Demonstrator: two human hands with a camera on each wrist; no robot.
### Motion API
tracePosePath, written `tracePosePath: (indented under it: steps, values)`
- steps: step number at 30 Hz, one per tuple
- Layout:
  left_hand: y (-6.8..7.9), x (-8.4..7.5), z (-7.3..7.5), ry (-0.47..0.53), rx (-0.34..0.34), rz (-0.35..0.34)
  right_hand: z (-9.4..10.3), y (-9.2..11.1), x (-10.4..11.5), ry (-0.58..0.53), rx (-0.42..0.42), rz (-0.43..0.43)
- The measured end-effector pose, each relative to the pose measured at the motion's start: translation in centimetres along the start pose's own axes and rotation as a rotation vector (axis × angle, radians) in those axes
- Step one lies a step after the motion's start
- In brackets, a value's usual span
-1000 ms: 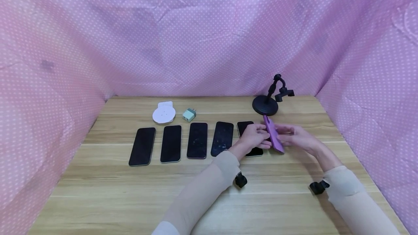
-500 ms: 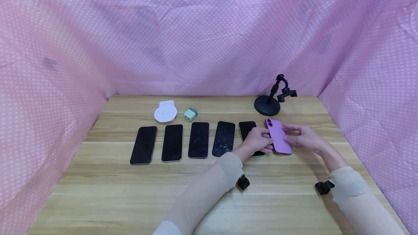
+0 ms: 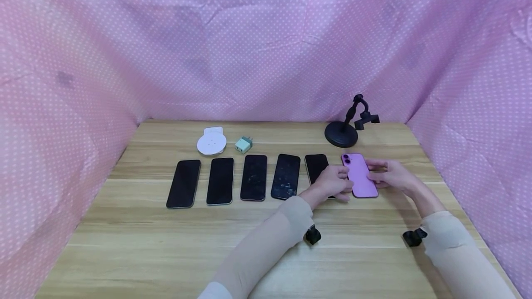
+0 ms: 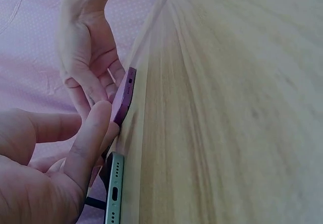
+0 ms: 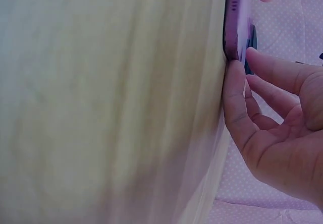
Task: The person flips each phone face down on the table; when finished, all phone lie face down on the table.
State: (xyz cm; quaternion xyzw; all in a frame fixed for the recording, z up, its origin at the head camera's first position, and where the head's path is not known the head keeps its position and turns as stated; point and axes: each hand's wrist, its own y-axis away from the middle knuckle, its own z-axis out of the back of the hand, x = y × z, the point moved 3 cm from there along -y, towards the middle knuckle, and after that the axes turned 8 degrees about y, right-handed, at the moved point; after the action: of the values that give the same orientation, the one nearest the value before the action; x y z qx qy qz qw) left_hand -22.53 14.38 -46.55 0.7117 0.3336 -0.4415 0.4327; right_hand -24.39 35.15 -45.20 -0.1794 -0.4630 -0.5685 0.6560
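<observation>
Both hands (image 3: 332, 181) (image 3: 392, 176) grip the smooth, round-cornered purple phone (image 3: 360, 176) by its edges at the wood-grained tabletop (image 3: 141, 248).

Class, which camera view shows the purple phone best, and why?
Head view: it shows the purple phone almost whole, lenses included. The left wrist view gives mainly its bottom edge; the right wrist view, only part, cut by the frame.

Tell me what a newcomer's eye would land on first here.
Probably the bright purple phone, camera side up at the row's right end, between the left hand and the right hand. Next, likely the five dark-screened phones lined up to its left. The black stand might follow, near the back of the wooden table.
</observation>
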Motion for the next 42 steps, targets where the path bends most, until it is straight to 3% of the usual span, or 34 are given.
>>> tracePosePath:
  steps: [10, 14, 19, 21, 25, 28, 30, 35, 42]
  values:
    - [0.1, -0.1, 0.1, -0.019, 0.007, -0.019, 0.1, -0.2, -0.4, -0.005, -0.011, 0.001]
    - [0.5, -0.6, 0.8, -0.085, 0.006, -0.052, 0.0, 0.0, 0.4, 0.095, -0.055, 0.022]
    - [1.7, -2.6, 3.0, -0.31, 0.004, -0.208, -0.9, 0.7, 3.7, 0.335, -0.189, 0.164]
    - [2.4, -3.5, 4.0, -0.422, -0.012, -0.261, -1.7, 1.0, 5.0, 0.368, -0.203, 0.216]
    - [4.0, -4.6, 5.6, -0.608, -0.032, -0.291, -3.5, 0.9, 6.7, 0.261, -0.131, 0.257]
    - [4.7, -4.9, 6.4, -0.661, -0.014, -0.248, -4.7, 0.3, 7.0, 0.127, -0.052, 0.254]
    - [5.0, -5.0, 7.0, -0.657, -0.002, -0.203, -5.2, -0.3, 7.0, 0.071, 0.001, 0.232]
    - [5.2, -4.4, 8.5, -0.536, -0.014, -0.078, -6.2, -1.7, 7.0, 0.028, 0.109, 0.145]
    - [5.9, -2.6, 8.8, -0.343, 0.062, 0.008, -7.8, -2.2, 6.5, -0.034, 0.155, 0.015]
